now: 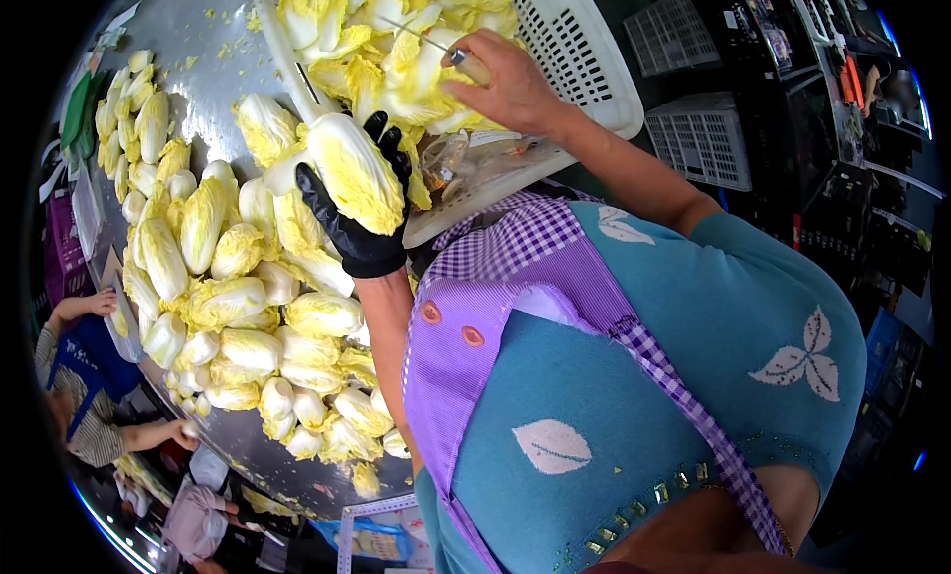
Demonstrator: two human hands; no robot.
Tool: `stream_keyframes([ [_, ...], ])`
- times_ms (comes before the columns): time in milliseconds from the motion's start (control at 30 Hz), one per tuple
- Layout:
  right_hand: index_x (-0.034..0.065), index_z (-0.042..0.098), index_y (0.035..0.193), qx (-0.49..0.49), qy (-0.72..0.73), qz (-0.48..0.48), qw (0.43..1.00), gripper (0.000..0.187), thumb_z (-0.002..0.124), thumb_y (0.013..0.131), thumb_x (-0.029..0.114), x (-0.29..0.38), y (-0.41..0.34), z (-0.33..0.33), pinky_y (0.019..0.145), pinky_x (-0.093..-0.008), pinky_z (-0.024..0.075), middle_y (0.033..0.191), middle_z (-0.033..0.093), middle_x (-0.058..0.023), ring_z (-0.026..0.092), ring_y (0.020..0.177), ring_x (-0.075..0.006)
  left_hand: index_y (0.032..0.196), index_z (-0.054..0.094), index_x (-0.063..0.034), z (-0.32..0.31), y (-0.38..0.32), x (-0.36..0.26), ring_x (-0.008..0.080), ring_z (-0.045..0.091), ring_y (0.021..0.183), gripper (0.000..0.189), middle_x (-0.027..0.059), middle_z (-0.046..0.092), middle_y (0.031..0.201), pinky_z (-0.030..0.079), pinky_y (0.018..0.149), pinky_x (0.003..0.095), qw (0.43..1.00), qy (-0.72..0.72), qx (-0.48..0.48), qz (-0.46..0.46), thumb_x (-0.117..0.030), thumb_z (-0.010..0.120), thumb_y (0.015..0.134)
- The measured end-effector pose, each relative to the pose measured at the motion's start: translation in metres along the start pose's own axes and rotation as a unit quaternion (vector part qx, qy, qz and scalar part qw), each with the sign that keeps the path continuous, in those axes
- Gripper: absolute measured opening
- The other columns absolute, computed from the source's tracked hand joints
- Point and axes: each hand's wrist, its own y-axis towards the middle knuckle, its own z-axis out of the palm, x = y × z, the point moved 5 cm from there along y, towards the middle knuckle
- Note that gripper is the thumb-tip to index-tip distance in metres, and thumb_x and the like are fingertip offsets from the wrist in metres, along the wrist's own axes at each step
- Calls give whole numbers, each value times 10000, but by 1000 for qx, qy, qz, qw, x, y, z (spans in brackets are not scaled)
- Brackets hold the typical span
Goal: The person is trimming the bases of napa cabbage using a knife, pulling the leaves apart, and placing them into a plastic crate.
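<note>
My left hand (364, 225), in a black glove, cradles a trimmed napa cabbage (355, 174) from below, with the fingers along both its sides. A knife (420, 35) with a pale handle is gripped in my bare right hand (505, 80). Its thin blade points up and left over loose cabbage leaves (394, 69). These leaves heap inside a white perforated plastic crate (617, 76) beneath my right hand. Close to my left hand, many more napa cabbages (241, 303) are piled on a metal table (212, 61).
A clear plastic bag (446, 162) rests at the crate's near end. Grey crates (698, 139) stand off to the right. Across the table, a person in a blue apron (82, 381) has one hand near the cabbages. Another person (197, 522) is at the lower left.
</note>
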Motion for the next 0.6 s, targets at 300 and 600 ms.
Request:
stream_keyframes([
  [300,34,515,1190,118,388,135,904,382,675,882,195,59,-27,29,544,-192,411,816,547,5,488,610,-34,1318,467,-65,-2,17,7,287,507,1153,546,131,536,1265,386,1017,434,990,51,-96,87,-403,547,896],
  [600,55,581,1117,94,327,62,938,223,567,895,76,54,-19,23,551,-190,407,735,528,25,483,580,-39,1341,444,-57,-15,5,-4,297,454,1239,581,129,494,1338,337,1058,461,998,31,6,46,-412,537,889],
])
